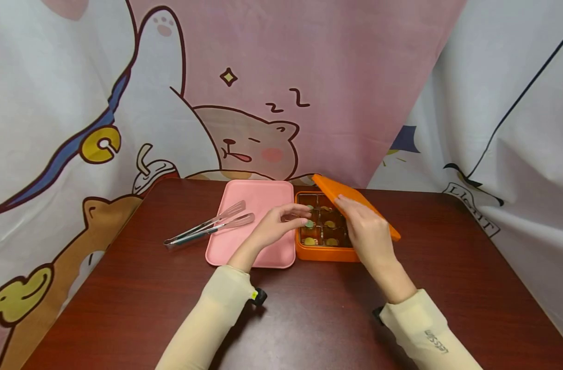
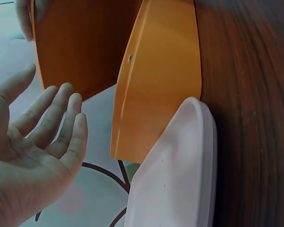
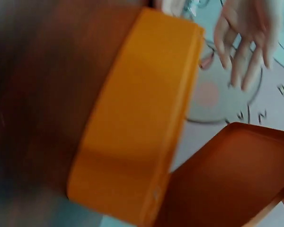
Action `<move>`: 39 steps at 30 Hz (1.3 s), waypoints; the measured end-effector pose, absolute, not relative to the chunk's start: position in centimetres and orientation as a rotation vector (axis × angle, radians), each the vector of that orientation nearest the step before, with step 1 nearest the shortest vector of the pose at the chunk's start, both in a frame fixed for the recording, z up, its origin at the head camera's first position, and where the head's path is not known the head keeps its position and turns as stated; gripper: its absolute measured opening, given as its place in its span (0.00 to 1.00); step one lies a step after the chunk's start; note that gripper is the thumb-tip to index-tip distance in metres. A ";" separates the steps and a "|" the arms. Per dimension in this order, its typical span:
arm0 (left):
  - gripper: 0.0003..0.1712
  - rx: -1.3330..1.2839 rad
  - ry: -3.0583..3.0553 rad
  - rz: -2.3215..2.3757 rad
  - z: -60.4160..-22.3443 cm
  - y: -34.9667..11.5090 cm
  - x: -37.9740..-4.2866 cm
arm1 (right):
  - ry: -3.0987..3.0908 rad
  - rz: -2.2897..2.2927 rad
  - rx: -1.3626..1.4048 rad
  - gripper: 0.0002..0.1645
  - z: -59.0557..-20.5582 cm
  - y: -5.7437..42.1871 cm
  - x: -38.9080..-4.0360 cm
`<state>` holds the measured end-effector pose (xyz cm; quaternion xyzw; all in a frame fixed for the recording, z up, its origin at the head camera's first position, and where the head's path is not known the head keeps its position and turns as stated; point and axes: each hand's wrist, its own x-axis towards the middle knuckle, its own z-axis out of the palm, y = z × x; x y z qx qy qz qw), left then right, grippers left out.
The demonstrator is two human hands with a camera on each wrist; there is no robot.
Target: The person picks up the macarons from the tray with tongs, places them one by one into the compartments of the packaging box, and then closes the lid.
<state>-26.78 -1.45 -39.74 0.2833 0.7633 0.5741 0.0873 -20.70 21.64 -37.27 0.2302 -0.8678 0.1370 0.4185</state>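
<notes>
An orange box (image 1: pixel 329 254) stands on the table, with dark compartments holding small yellow and green pieces. My right hand (image 1: pixel 369 231) grips the edge of its orange lid (image 1: pixel 357 198), which is raised and tilted over the box's right side. In the left wrist view the lid's inner face (image 2: pixel 80 52) shows. My left hand (image 1: pixel 277 225) hovers at the box's left side with fingers spread and nothing in them; the left wrist view shows its bare palm (image 2: pixel 35 151). Under that arm lies a pink tray (image 1: pixel 251 191), next to the box.
Tongs (image 1: pixel 188 236) with slotted heads lie across the left part of the pink tray, their handles reaching onto the dark wooden table (image 1: pixel 309 318). A printed cloth (image 1: pixel 346 92) hangs behind the table's far edge.
</notes>
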 end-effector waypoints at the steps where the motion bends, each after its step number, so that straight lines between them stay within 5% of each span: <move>1: 0.21 0.831 2.284 1.712 -39.8 -1.5 -26.8 | -2.196 0.342 0.595 0.26 -37.6 21.2 -20.7; 15: 0.26 0.538 2.126 1.856 -40.1 -1.1 -26.7 | -2.350 0.354 0.689 0.30 -40.9 18.3 -21.7; 39: 0.29 0.336 1.783 1.916 -40.2 -0.8 -26.5 | -2.438 0.800 0.682 0.38 -40.8 20.4 -21.8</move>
